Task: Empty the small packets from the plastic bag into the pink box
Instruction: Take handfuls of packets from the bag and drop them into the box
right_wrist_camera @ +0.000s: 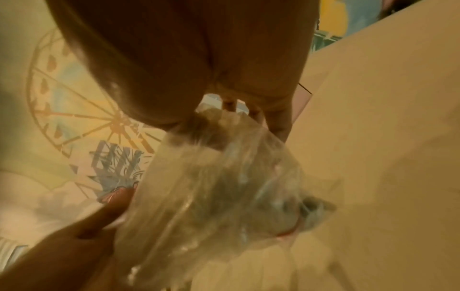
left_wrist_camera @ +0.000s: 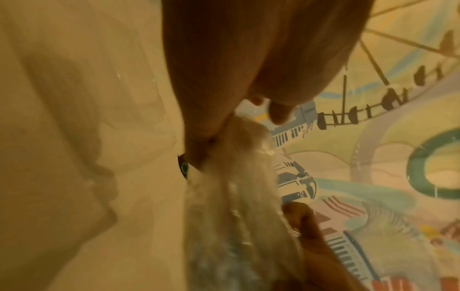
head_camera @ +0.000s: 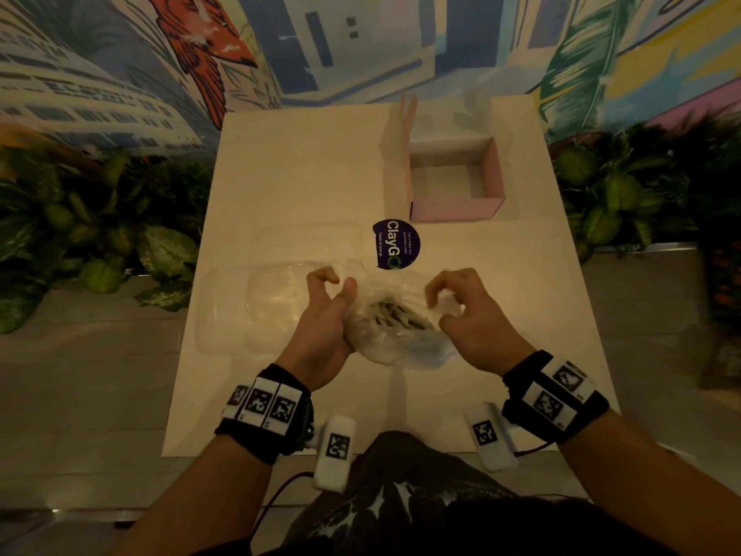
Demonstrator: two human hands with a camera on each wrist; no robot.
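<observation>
A clear plastic bag (head_camera: 395, 327) with several small packets (head_camera: 395, 313) inside hangs just above the near middle of the table, held between both hands. My left hand (head_camera: 326, 315) pinches the bag's left rim; the film (left_wrist_camera: 239, 177) runs down from its thumb and fingers. My right hand (head_camera: 465, 311) pinches the right rim, and the bag (right_wrist_camera: 219, 181) hangs below its fingers. The bag's mouth is pulled apart, facing up. The pink box (head_camera: 457, 208) stands open and empty at the far right of the table, beyond the hands, its lid flap raised on the left side.
A round purple sticker (head_camera: 396, 243) lies on the white table (head_camera: 300, 174) between the bag and the box. A clear plastic tray (head_camera: 264, 298) lies left of my left hand. Leafy plants (head_camera: 100, 242) flank the table on both sides; a painted wall stands behind.
</observation>
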